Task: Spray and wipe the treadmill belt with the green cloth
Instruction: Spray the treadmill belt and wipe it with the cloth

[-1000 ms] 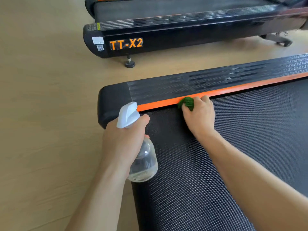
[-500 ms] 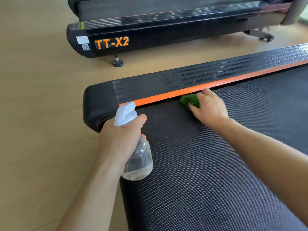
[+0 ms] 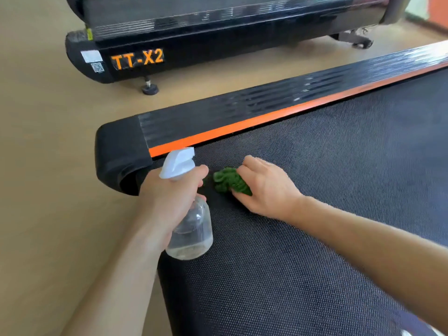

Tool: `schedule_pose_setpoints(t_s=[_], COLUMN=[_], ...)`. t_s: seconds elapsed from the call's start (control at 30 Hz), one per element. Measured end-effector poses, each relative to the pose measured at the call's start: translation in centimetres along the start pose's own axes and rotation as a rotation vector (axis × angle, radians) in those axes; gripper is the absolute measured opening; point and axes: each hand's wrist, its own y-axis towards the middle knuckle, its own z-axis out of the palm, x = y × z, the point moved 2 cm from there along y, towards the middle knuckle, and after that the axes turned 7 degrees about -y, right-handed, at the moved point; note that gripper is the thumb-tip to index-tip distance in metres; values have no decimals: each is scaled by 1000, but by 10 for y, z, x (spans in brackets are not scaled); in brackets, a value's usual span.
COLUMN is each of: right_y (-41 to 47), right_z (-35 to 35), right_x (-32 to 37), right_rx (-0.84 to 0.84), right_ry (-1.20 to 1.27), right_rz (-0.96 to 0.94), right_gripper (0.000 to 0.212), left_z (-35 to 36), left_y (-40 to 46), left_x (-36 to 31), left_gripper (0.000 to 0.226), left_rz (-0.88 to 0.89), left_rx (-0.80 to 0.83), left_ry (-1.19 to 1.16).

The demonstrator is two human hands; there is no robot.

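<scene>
At nine o'clock, bare wooden floor (image 3: 48, 166). Toward eleven o'clock, a second treadmill (image 3: 194, 52) marked TT-X2, standing well apart from the work. Left of centre, the left hand (image 3: 167, 197) wrapped round the neck of a clear spray bottle (image 3: 190, 229), fingers curled tight about it, forefinger lying by the white trigger head (image 3: 178, 162), nozzle aimed toward one o'clock over the belt's rear corner; only a little liquid left in the bottom. Just beyond, at twelve o'clock of the bottle, the black end cap (image 3: 116, 154) and the orange side strip (image 3: 242, 130) running off toward two o'clock. Just right of the bottle, the green cloth (image 3: 228, 181) bunched on the treadmill belt (image 3: 315, 238), near the rear corner and just inside the orange strip. Right of that, the right hand (image 3: 266, 187) pressing down on the cloth, fingers bent over its right side and gripping it, thumb side toward twelve o'clock. Likely the wiping step, with the bottle kept ready for another spray. No wet sheen to be made out on the textured belt, so coverage cannot be judged. Next, probably a firm stroke with the cloth flat against the belt toward three or five o'clock, over the wide stretch apparently not yet reached, with a fresh spray ahead of the cloth; nozzle best kept off the side rail and floor.
</scene>
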Motion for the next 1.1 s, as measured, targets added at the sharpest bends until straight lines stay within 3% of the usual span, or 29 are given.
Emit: schedule_pose_setpoints(t_s=[0.07,0.13,0.2,0.27,0.4,0.47,0.53,0.57,0.63,0.7,0.73,0.8,0.97,1.1], right_y=[3,-4,-3,-1,-49,-64,-57,-45,-25,-18,-17,-23,-97,-124], right_z=[-4,-5,-1,1,-11,-19,-15,-12,-8,1,3,4,-22,-24], right_x=[-63,-106,-92,-47,53,59,21,-8,-66,-89,-81,-48,42,56], right_rx=[-24,-63,-99,-81,-16,12,-8,-35,-63,-64,-73,-74,-33,-70], right_ry=[-152,-146,-56,32,280,278,95,-18,-131,-106,-91,-39,179,178], right_rz=[213,618,787,695,282,22,-126,-71,287,679,756,692,279,223], right_gripper=[37,41,43,41,32,32,32,33,36,40,41,41,32,32], left_z=[-2,-2,2,7,18,17,16,15,14,15,16,20,33,41], left_y=[-2,-4,-4,-4,-7,-10,-12,-14,-16,-18,-19,-19,-20,-19], left_x=[0,0,-1,1,3,4,4,3,3,3,3,5,10,14], left_gripper=[18,17,17,16,17,20,21,21,21,22,23,23,26,30], left_rz=[8,31,52,56,48,49,51,49,52,55,53,49,61,80], left_rx=[16,25,42,70,118,127,140,141,141,148,157,174,236,239], left_ry=[-8,-4,15,13,33,52,78,87,82,77,94,116,105,95])
